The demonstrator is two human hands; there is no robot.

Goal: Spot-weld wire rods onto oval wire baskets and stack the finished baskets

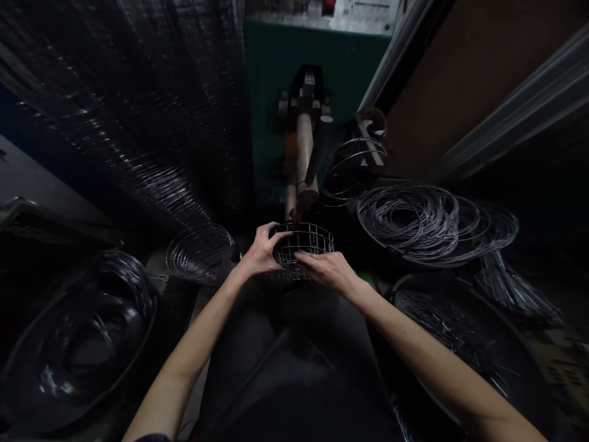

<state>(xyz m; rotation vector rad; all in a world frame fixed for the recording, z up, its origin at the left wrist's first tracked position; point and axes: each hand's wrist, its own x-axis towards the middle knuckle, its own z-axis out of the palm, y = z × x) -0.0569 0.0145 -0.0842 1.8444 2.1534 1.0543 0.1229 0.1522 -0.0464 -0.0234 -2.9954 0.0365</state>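
Observation:
A round wire basket (pixel 313 236) with a grid of thin metal rods sits between my hands, just below the tip of a machine arm (pixel 304 153). My left hand (pixel 264 250) grips its left side, thumb and fingers curved round the wires. On the front right part lies my right hand (pixel 329 268), fingers stretched along the wires and pressed to them. The lower part of the basket is dark and hard to make out. Whether its far edge touches the machine I cannot tell.
On the right stand a tub (pixel 391 255) heaped with wire rings (pixel 414 221) and a dark basin (pixel 497 356) with short rods. Wire rings also fill a black tub (pixel 87 356) at left. More rings (pixel 200 252) stack near my left arm. A green machine body (pixel 271 73) rises ahead.

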